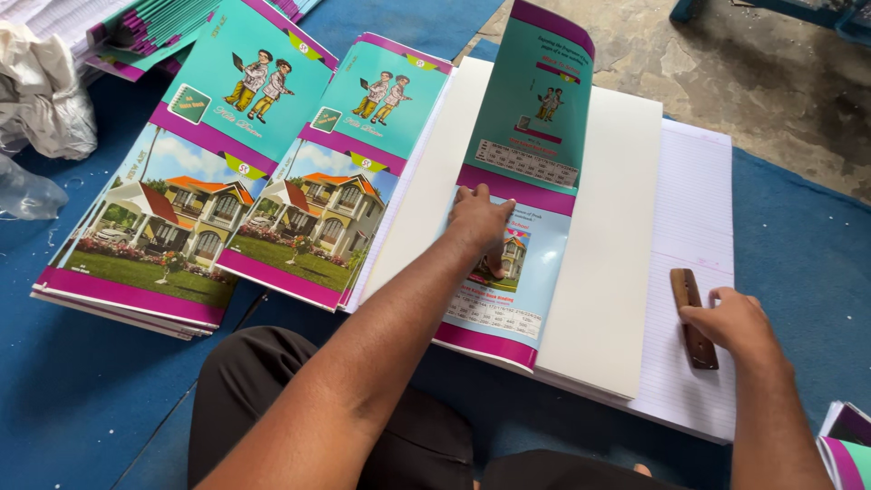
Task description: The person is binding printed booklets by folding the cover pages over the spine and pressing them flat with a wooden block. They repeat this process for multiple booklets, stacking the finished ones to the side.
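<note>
Left hand (pixel 478 220) pressing flat, ungripped, on the teal-and-purple cover (pixel 517 227); right hand (pixel 730 319) grasping the brown wooden stick (pixel 693 318) on lined paper (pixel 694 209), far right.

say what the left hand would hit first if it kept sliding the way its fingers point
The left hand points up the printed cover; it would probably first meet that cover's raised upper half, which curls up just beyond the fingertips.
</note>
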